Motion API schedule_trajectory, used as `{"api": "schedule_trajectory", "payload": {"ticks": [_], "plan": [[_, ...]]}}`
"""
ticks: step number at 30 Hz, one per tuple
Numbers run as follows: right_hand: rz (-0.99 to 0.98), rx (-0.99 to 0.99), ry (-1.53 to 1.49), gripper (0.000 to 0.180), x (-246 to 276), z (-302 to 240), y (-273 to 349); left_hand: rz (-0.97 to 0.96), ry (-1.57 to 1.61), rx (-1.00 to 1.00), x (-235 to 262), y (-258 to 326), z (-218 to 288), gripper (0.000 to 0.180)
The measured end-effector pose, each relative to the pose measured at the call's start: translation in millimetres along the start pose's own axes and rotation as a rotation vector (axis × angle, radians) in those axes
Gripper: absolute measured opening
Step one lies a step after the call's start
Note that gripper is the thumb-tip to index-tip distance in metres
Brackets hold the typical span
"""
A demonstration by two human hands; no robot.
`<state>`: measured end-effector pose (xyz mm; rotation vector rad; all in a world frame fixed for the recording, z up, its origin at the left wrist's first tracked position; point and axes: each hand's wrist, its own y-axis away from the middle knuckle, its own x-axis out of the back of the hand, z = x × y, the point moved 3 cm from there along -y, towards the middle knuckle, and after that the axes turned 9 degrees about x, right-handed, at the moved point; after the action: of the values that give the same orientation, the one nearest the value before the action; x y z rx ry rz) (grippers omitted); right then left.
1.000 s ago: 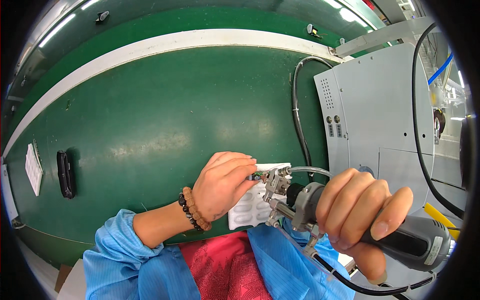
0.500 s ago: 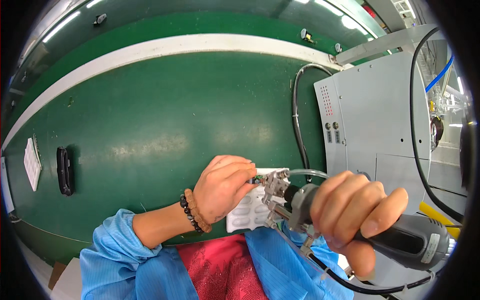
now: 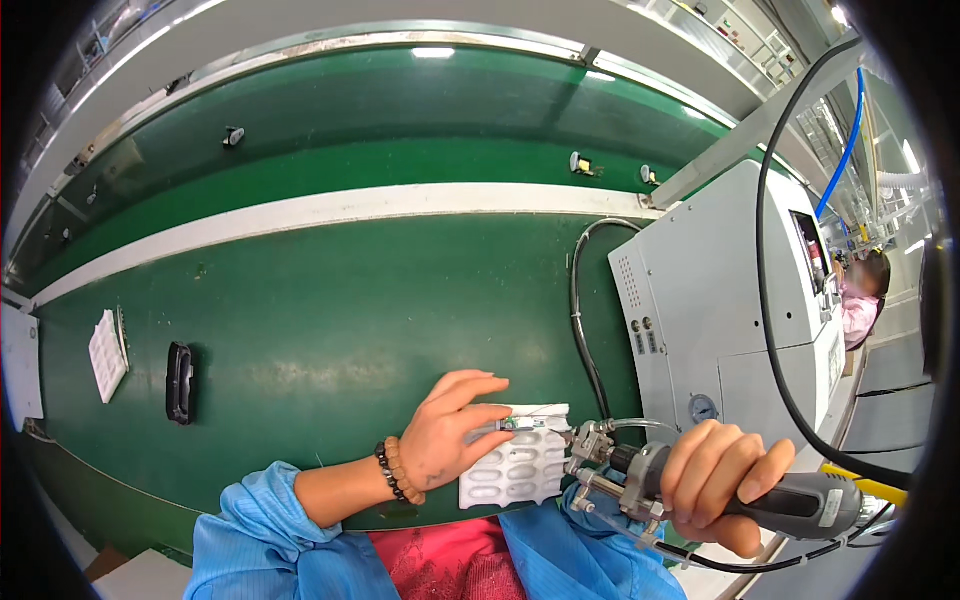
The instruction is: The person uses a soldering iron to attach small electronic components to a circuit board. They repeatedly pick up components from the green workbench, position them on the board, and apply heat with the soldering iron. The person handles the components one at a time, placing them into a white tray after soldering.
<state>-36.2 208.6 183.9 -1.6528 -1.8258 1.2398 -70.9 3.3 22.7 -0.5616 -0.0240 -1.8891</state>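
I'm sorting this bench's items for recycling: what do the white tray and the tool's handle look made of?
The white tray looks like thin moulded plastic, semi-glossy, with rows of pressed oval pockets. The tool's handle, gripped by the right hand, seems dark matte plastic or rubber; its front fittings shine like bare metal.

Open green belt leftward, grey machine and hose blocking right
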Motion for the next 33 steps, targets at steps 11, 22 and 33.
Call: {"api": "schedule_trajectory", "payload": {"ticks": [11, 22, 33], "plan": [[-0.024, 0.003, -0.071, 0.044, 4.3, 2.5, 2.5, 0.404, -0.564, 0.203, 158.1, -149.8, -72.1, 0.035], [-0.034, -0.098, -0.161, 0.029, 15.5, 6.1, -7.7, 0.011, -0.502, -0.279, 13.5, -284.6, -85.2, 0.039], [-0.075, -0.114, -0.079, 0.025, 26.6, 12.7, -13.0, -0.043, -0.664, -0.189, -31.5, -353.3, -125.4, 0.021]]}}
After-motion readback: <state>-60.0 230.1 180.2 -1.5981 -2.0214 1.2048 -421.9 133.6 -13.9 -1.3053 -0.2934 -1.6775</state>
